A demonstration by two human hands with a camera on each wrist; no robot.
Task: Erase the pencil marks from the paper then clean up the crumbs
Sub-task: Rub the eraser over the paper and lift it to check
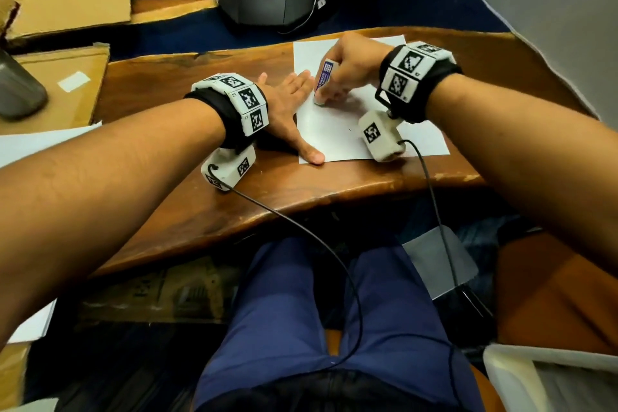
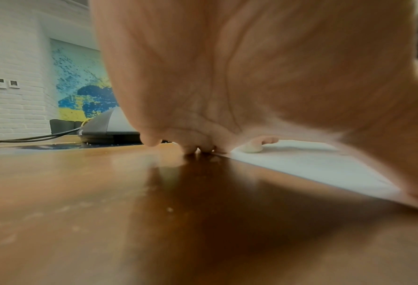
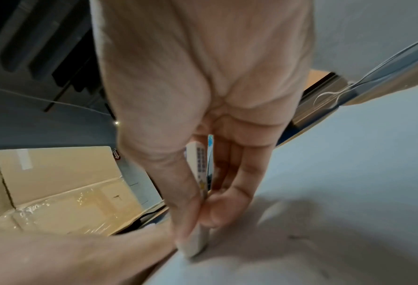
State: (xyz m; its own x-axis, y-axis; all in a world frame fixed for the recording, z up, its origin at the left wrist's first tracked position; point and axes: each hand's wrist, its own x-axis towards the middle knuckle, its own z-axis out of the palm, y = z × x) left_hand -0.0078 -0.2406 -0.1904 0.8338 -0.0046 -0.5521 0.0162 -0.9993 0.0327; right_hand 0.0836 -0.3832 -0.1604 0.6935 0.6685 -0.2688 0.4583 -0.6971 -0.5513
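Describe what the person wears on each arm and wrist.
Both forearms are bare, without sleeves. Each wrist has a black strap ringed with white blocks bearing black-and-white square markers: left wristband, right wristband. Below each hangs a white camera box with a thin black cable.

White paper (image 1: 337, 134), brown table (image 1: 187, 84)

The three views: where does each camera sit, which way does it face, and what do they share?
Head: looks forward and down at the brown wooden table; both forearms, the flat left hand, the right hand, lap.
Left wrist: low over the table, along the palm toward the white paper sheet.
Right wrist: along the fingers pinching the white eraser in its blue sleeve.
Shared: all three show eraser and paper.
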